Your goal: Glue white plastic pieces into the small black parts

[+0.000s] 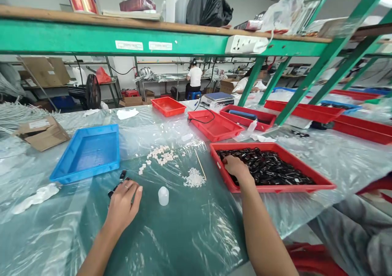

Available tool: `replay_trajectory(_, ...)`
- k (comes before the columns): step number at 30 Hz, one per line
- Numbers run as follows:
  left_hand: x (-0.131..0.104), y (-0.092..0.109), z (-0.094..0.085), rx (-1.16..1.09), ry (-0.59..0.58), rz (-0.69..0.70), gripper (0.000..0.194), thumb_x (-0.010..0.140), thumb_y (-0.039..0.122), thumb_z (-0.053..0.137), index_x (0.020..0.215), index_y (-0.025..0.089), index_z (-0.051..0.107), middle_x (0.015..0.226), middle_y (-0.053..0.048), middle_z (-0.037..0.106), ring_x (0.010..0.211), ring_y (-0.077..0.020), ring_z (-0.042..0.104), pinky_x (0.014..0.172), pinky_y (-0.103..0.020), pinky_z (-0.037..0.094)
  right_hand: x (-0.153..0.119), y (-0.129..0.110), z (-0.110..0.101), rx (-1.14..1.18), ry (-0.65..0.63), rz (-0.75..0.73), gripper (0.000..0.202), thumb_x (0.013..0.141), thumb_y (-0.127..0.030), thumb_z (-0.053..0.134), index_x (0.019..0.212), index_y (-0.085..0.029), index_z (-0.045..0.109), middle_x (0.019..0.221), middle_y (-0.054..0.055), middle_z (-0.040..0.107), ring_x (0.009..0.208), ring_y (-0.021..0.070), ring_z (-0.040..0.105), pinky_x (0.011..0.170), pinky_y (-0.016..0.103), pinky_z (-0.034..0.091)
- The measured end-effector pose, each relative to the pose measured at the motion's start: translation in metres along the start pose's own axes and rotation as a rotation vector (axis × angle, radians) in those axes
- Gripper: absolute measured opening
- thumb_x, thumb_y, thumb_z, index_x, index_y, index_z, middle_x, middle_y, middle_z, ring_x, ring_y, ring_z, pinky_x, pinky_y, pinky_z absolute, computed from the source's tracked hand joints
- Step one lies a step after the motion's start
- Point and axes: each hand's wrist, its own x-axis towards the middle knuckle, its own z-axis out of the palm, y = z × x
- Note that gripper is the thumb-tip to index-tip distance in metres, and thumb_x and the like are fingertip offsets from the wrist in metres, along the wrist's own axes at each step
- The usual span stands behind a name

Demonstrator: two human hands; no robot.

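My left hand (125, 200) lies palm down on the green mat, its fingers stretched out and the thumb apart. Small black plastic pieces (110, 194) show by its fingertips, and another black piece (123, 174) lies just beyond them. My right hand (235, 165) reaches over the near left side of a red tray (275, 188) heaped with glossy black pieces (272, 165). Its fingers curl down into the heap, so what they pinch is hidden. Between the hands are a translucent cap-like cup (163, 196), a pile of tiny clear-white bits (194, 178) and scattered cream-white pieces (163, 155).
A thin wooden stick (200, 165) lies by the clear-white pile. A blue tray (88, 151) sits left; red trays (214, 125) and a scale (218, 99) stand farther back. A green shelf beam (183, 39) crosses above, with slanted green posts right. Other people sit beyond.
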Motion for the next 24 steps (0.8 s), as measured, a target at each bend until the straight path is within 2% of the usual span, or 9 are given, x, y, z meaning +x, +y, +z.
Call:
replay_trajectory(5,-0.023,0.007,-0.007,-0.119,0.003,-0.003,0.027,0.107,0.021,0.045,0.087,0.026,0.061,0.087,-0.003,0.073,0.084,-0.025,0.071,0.076,-0.038,0.055,0.004,0.001,0.003,-0.01,-0.045,0.006,0.03,0.101,-0.038,0.069,0.122,-0.017,0.068,0.121,0.007,0.072,0.105,0.0216,0.071,0.092,0.044,0.063)
replay_trajectory(7,-0.025,0.009,-0.008,-0.137,0.004,-0.005,0.026,0.107,0.02,0.046,0.087,0.025,0.061,0.086,-0.003,0.072,0.083,-0.0247,0.071,0.076,-0.038,0.055,-0.002,0.002,-0.001,-0.008,0.002,-0.018,0.024,0.099,-0.034,0.07,0.115,-0.016,0.071,0.114,0.008,0.074,0.1,0.0223,0.073,0.09,0.044,0.062)
replay_trajectory(9,-0.025,0.01,-0.007,-0.146,0.0,-0.01,0.024,0.107,0.021,0.048,0.087,0.024,0.06,0.087,-0.004,0.072,0.085,-0.0241,0.071,0.078,-0.038,0.056,-0.012,0.0,-0.009,0.009,0.099,-0.074,0.018,0.099,-0.026,0.066,0.108,-0.014,0.075,0.11,0.015,0.075,0.098,0.0278,0.074,0.087,0.047,0.061)
replay_trajectory(12,-0.026,0.014,-0.007,-0.163,-0.008,-0.02,0.022,0.108,0.023,0.051,0.088,0.023,0.061,0.088,-0.003,0.072,0.088,-0.0225,0.071,0.082,-0.038,0.057,-0.035,-0.014,-0.021,0.091,0.298,-0.25,0.031,0.102,-0.023,0.05,0.112,-0.01,0.076,0.117,0.028,0.07,0.104,0.0383,0.073,0.088,0.055,0.056)
replay_trajectory(15,-0.028,0.024,-0.01,-0.191,0.005,-0.027,0.013,0.108,0.027,0.052,0.102,0.023,0.062,0.094,-0.004,0.073,0.09,-0.0215,0.072,0.082,-0.036,0.059,-0.068,-0.046,-0.02,0.222,0.373,-0.549,0.029,0.102,-0.028,0.051,0.117,-0.016,0.073,0.12,0.02,0.069,0.113,0.0329,0.07,0.098,0.049,0.056)
replay_trajectory(17,-0.029,0.034,-0.014,-0.223,0.03,-0.014,0.018,0.109,0.034,0.053,0.122,0.024,0.059,0.103,-0.007,0.075,0.092,-0.0213,0.074,0.08,-0.036,0.061,-0.098,-0.073,-0.012,0.347,0.283,-0.803,0.02,0.102,-0.034,0.059,0.113,-0.025,0.074,0.113,0.008,0.072,0.108,0.0241,0.071,0.096,0.038,0.058)
replay_trajectory(19,-0.03,0.045,-0.018,-0.252,0.048,0.03,0.036,0.108,0.043,0.053,0.139,0.025,0.052,0.109,-0.009,0.076,0.095,-0.0224,0.076,0.081,-0.037,0.064,-0.132,-0.099,0.001,0.64,0.097,-1.098,0.016,0.103,-0.029,0.061,0.113,-0.026,0.073,0.106,0.006,0.071,0.099,0.0206,0.072,0.086,0.033,0.06)
replay_trajectory(21,-0.03,0.054,-0.019,-0.296,0.063,0.133,0.047,0.106,0.05,0.054,0.145,0.025,0.048,0.107,-0.009,0.079,0.095,-0.0241,0.078,0.08,-0.039,0.066,-0.162,-0.117,0.014,0.81,-0.045,-1.232,0.016,0.102,-0.023,0.064,0.115,-0.027,0.072,0.103,0.004,0.069,0.094,0.0174,0.071,0.08,0.029,0.06)
replay_trajectory(24,-0.033,0.061,-0.017,-0.368,0.094,0.248,0.048,0.107,0.041,0.056,0.151,0.025,0.046,0.097,-0.007,0.083,0.084,-0.0237,0.08,0.071,-0.037,0.067,-0.19,-0.131,0.027,0.924,-0.17,-1.285,0.022,0.102,-0.018,0.063,0.12,-0.028,0.071,0.103,0.003,0.068,0.091,0.0151,0.07,0.076,0.026,0.06)
